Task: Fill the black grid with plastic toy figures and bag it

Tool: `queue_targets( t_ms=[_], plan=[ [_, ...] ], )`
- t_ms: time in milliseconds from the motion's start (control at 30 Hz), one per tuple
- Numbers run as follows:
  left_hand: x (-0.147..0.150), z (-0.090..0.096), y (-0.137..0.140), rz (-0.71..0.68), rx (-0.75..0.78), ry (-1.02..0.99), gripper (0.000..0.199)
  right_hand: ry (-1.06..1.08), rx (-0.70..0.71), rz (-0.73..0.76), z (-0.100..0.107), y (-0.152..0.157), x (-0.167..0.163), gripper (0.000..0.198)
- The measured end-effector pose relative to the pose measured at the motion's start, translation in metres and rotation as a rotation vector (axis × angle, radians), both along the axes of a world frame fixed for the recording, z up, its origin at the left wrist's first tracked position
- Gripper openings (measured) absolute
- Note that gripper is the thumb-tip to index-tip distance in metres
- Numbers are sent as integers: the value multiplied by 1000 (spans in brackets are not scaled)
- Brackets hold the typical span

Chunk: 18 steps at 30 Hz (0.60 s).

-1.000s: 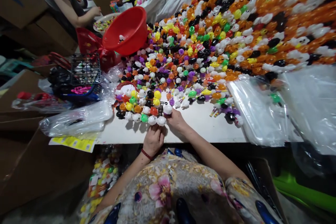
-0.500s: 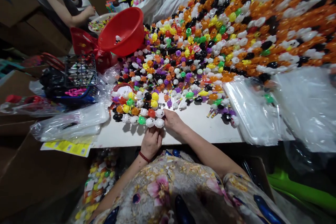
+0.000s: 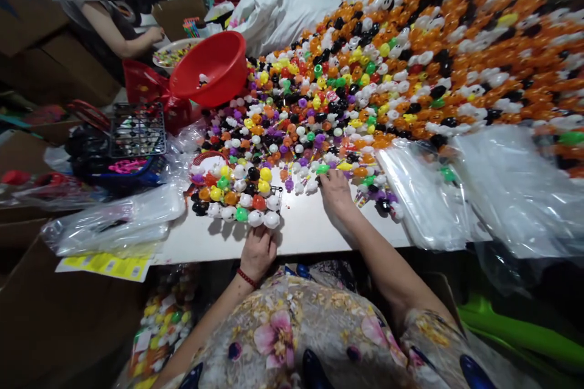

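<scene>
A black wire rack (image 3: pixel 276 192) stands on the white table, filled with rows of small plastic character heads (image 3: pixel 241 214) in white, black, yellow, orange, red and green. My left hand (image 3: pixel 258 252) is at its front right corner, fingers bent and closed, their tips hidden under the white heads. To the right, my right hand (image 3: pixel 336 194) reaches to the near edge of a heap of loose plastic heads (image 3: pixel 310 135). Its fingers are slightly apart and touch the pieces there; nothing held is visible.
A red basin (image 3: pixel 212 70) stands behind the rack. Clear plastic bags (image 3: pixel 417 194) lie on the right, more bags (image 3: pixel 114 213) on the left. A large mound of orange, white and black heads (image 3: pixel 456 67) fills the back right. Another person's arm (image 3: pixel 109 33) shows at back left.
My right hand has left the rack's right side and moved right to the edge of the loose heap. My left hand stays at the rack's front corner. The view has shifted slightly.
</scene>
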<state>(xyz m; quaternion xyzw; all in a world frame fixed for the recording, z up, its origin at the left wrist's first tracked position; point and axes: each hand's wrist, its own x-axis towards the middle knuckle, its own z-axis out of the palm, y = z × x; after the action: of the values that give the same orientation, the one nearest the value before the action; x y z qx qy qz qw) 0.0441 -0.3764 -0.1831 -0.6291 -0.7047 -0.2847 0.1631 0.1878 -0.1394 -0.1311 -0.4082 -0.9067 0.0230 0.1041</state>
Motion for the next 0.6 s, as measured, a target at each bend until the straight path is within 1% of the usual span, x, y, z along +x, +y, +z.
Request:
queue_targets(
  t_ms=[67, 100, 133, 200, 267, 333, 400, 433, 467, 500, 533, 600],
  plan=[
    [0, 1, 0, 5, -1, 7, 42, -33, -32, 49, 3, 4, -2, 26],
    [0, 2, 0, 8, -2, 9, 41, -15, -63, 71, 4, 4, -3, 26],
    [0, 2, 0, 11, -2, 10, 40, 32, -105, 84, 5, 3, -4, 27],
    [1, 1, 0, 15, -6, 7, 40, 215, -230, 82, 3, -2, -8, 29],
    [1, 1, 0, 16, -12, -5, 43, 457, -439, 52, -1, -11, -15, 30],
    [1, 0, 0, 16, -16, -17, 48, 681, -721, -1, -7, -23, -26, 23],
    [1, 0, 0, 11, -12, -18, 53, 840, -989, -48, -13, -37, -39, 17],
    [1, 0, 0, 8, -8, -15, 54, 897, -1093, -68, -15, -43, -46, 17],
    [0, 1, 0, 4, -6, -10, 55, 934, -1168, -81, -17, -48, -53, 19],
    [0, 1, 1, 1, -6, -5, 55, 950, -1211, -86, -18, -52, -58, 20],
    [0, 1, 1, -1, -7, -2, 55, 947, -1227, -87, -19, -54, -63, 20],
    [0, 2, 0, -6, -13, 3, 55, 902, -1185, -80, -18, -56, -70, 18]
  ],
)
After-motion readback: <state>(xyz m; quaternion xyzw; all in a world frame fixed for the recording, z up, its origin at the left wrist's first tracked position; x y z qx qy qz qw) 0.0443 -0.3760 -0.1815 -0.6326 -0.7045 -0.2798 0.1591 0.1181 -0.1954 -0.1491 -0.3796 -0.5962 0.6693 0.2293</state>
